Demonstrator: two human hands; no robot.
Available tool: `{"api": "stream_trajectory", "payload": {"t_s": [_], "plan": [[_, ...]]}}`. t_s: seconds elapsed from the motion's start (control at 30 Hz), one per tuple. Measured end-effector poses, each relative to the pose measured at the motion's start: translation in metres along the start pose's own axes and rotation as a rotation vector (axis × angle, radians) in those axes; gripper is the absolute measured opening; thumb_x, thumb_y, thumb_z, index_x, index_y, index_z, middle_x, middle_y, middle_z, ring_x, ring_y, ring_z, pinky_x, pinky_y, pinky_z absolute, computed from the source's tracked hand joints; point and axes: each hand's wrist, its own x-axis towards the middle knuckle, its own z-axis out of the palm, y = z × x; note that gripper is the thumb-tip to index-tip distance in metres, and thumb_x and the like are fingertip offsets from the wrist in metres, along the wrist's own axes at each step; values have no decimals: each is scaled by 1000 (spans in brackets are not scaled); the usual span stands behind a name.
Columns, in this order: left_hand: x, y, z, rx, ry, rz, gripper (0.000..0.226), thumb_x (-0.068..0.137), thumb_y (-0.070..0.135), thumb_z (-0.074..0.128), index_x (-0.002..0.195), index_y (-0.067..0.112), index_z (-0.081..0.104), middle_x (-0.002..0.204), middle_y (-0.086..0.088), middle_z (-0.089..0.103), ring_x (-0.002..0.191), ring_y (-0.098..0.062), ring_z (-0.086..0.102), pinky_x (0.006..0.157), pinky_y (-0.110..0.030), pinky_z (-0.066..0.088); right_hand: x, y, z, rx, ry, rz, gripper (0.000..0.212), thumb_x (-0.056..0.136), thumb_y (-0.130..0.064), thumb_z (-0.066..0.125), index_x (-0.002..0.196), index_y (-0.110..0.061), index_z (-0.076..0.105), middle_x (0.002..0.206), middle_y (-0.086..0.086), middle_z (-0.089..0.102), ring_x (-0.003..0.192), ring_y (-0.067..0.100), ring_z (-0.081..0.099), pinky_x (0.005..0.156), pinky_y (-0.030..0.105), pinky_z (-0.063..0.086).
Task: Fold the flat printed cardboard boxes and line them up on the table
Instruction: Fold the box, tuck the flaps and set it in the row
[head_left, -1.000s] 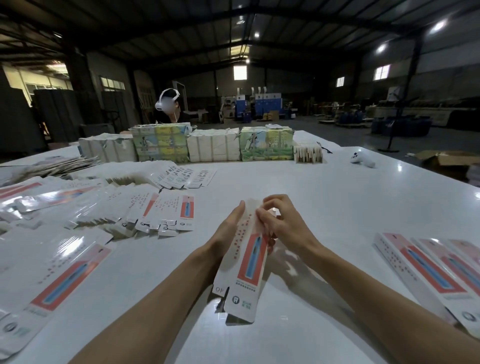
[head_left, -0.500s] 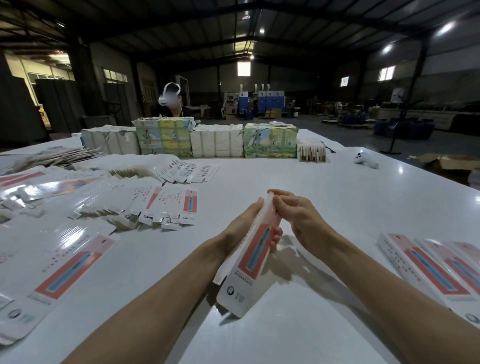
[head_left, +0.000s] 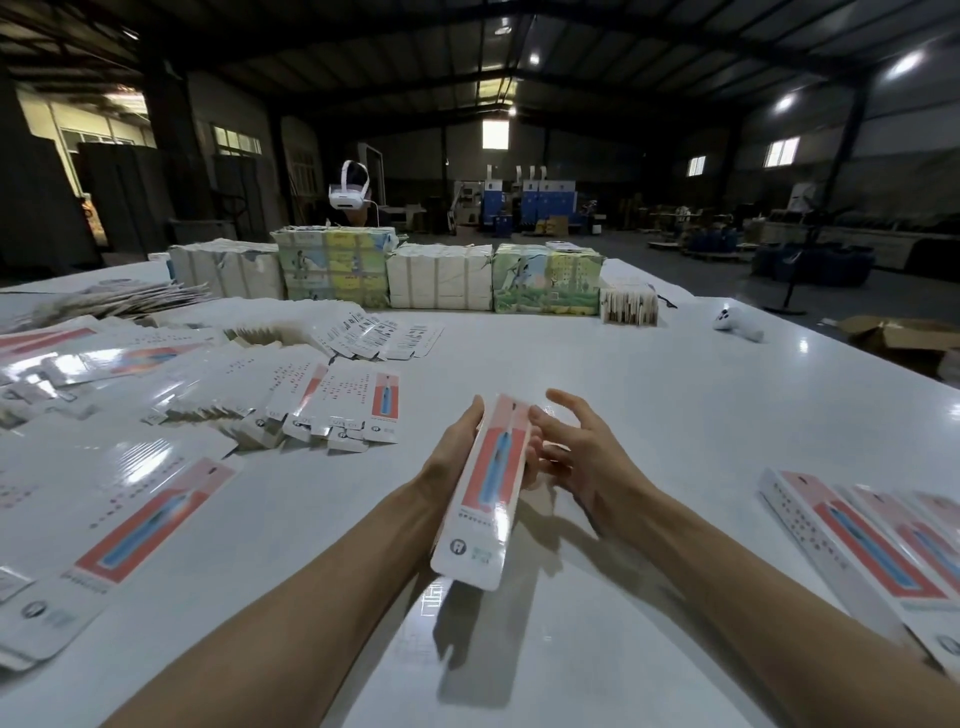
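The left hand (head_left: 456, 453) gripped the printed box (head_left: 488, 488) along its left edge, with the thumb on top and the fingers curled underneath. The box was held clear of the white tabletop (head_left: 623, 395), its long axis pointing away from the person and its red-and-blue face upward. The right hand (head_left: 584, 465) was just right of the box with its fingers spread and relaxed, holding nothing; contact with the box edge could not be confirmed. Left of the box, flat printed blanks (head_left: 332, 400) lay fanned in overlapping rows. Right of the box, a row of matching boxes (head_left: 862, 545) lay side by side. Beyond the box, wrapped bundles (head_left: 441, 275) stood in a line, and a white controller (head_left: 737, 325) lay to their right.
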Motion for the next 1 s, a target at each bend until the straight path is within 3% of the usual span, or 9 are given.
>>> {"api": "stream_trajectory", "payload": {"t_s": [0.1,0.23,0.37,0.47,0.53,0.6,0.7,0.77,1.0], "plan": [[-3,-5,9,-21,-16,17,63,107,62,30,103,11,66,79,-8,74,60,-19,73,58,-27,61,-2,4,3,-65,51,-60,46,95,-52,70,134,-33,57,90,7,78,89,22,74,84,41,62],[-8,-11,25,33,60,50,66,103,70,30,127,22,68,114,-12,78,99,-35,78,77,-39,64,-2,1,1,-101,83,-170,42,96,-57,66,132,-42,52,91,6,79,88,24,77,76,35,61],[-7,-11,36,26,110,127,50,106,58,45,149,33,42,118,-19,74,99,-40,77,79,-49,65,0,-2,-8,-144,117,-206,35,95,-60,67,125,-52,50,95,4,80,92,27,77,80,35,60],[-5,-13,40,102,87,171,53,103,66,39,152,46,34,128,-18,69,105,-41,75,92,-59,61,1,-5,-13,-160,130,-200,41,92,-60,68,128,-49,50,94,3,80,89,25,78,74,31,63],[-6,-14,43,101,-2,113,68,96,76,36,150,36,43,131,-16,70,108,-42,74,93,-57,61,0,-6,-14,-164,131,-194,45,92,-59,68,131,-46,50,95,1,80,88,22,79,69,29,62],[-8,-13,44,149,-56,117,71,94,73,51,154,39,33,135,-12,66,106,-39,75,82,-48,64,-2,-5,-13,-165,115,-201,43,94,-56,69,131,-45,52,99,-1,80,90,22,79,69,30,63],[-8,-18,36,224,-48,179,102,84,41,87,149,66,13,139,-12,59,106,-35,76,82,-44,64,-4,-6,-11,-163,99,-214,37,97,-53,67,131,-43,59,105,-6,78,98,21,78,75,38,65],[-7,-19,35,216,-7,206,111,77,32,92,151,64,15,132,-17,63,99,-32,77,79,-41,63,-4,-8,-8,-177,65,-210,38,99,-49,64,136,-42,58,107,-9,78,101,20,77,78,37,65],[-7,-16,30,306,18,213,96,75,31,81,152,43,25,111,-18,68,80,-26,76,69,-32,60,-5,-9,0,-193,0,-155,30,98,-18,72,126,-22,65,109,14,75,98,30,77,83,50,65]]}}
